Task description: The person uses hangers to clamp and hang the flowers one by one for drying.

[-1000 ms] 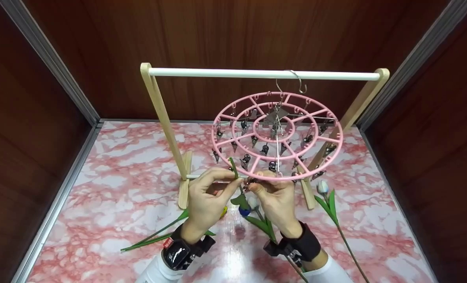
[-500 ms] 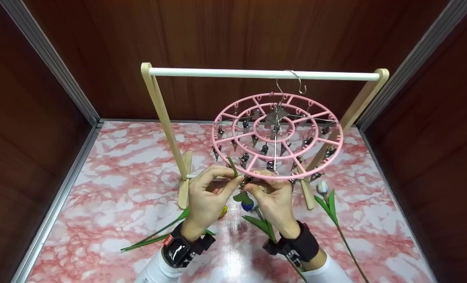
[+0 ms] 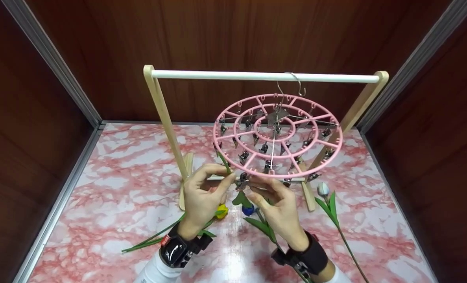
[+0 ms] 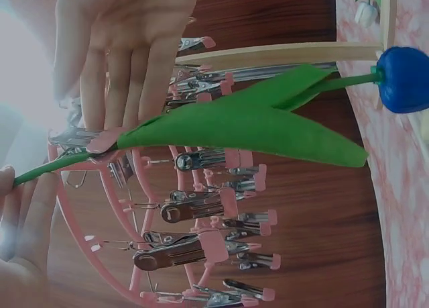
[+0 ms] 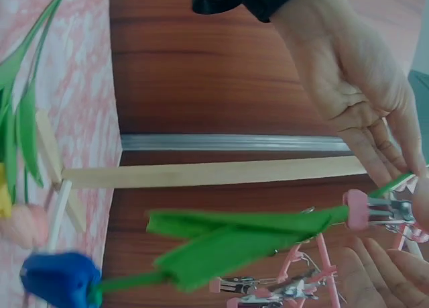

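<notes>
So the blue tulip [image 4: 228, 133] is upside down, blossom lowest, with its stem running through the pink-tipped clip [image 5: 357, 209] near the front of the pink round hanger [image 3: 327, 142]. The left hand [image 3: 203, 198] is pinching the stem end between thumb and fingers, above the clip. The right hand [image 3: 278, 210] sits just beside it, thumb and fingers relaxed and spread apart; can't really tell if a fingertip touches the metal. Loads of other clips [image 4: 191, 160] dangle around, so it's pretty crowded in there. The hanger's metal hook [image 3: 299, 85] goes over the white bar [image 3: 225, 74] of a wooden rack [image 3: 164, 118]. Below, a yellow tulip [image 3: 222, 212] lies partly behind the left hand, some green leaves [image 3: 260, 226] poke out by the right hand, and a white tulip [image 3: 323, 189] lies off to the right. The tabletop [image 3: 111, 165] is pink-and-white marbled, boxed in by dark wood-look walls [image 3: 233, 35] with metal strips [image 3: 52, 59] at the corners. The head view hides most of the blue blossom's stalk, while both wrist views show it clearly, and the right wrist one also catches a peach tulip [image 5: 27, 225] next to the yellow one.
</notes>
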Action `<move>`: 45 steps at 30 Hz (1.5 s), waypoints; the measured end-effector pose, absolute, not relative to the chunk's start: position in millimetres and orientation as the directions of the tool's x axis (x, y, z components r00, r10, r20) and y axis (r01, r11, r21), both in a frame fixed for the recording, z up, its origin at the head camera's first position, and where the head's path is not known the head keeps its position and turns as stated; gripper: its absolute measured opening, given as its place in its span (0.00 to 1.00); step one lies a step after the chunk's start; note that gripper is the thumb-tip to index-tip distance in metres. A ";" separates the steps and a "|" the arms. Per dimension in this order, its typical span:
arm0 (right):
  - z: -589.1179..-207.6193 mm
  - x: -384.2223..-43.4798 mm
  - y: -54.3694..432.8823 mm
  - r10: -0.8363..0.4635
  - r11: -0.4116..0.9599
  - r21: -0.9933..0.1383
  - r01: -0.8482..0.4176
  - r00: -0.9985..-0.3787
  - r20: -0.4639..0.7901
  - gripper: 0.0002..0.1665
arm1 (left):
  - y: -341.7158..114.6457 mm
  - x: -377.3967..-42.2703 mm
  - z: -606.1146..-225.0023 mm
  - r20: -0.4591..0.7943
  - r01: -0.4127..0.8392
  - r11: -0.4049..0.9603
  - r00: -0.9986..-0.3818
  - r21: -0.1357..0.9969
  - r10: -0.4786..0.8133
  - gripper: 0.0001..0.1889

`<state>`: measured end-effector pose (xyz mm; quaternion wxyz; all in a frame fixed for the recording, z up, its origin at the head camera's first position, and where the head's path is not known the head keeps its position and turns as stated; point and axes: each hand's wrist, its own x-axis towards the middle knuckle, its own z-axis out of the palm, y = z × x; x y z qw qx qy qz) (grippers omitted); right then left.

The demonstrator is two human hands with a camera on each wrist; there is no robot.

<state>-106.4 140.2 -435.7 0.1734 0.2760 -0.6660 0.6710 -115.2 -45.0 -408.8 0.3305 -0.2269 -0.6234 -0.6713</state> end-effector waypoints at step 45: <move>-574.5 -33.8 284.6 -0.221 0.733 -0.680 0.019 -0.939 -0.264 0.16 | -64.0 -93.9 -495.8 0.566 0.563 0.063 -0.814 0.824 -0.132 0.10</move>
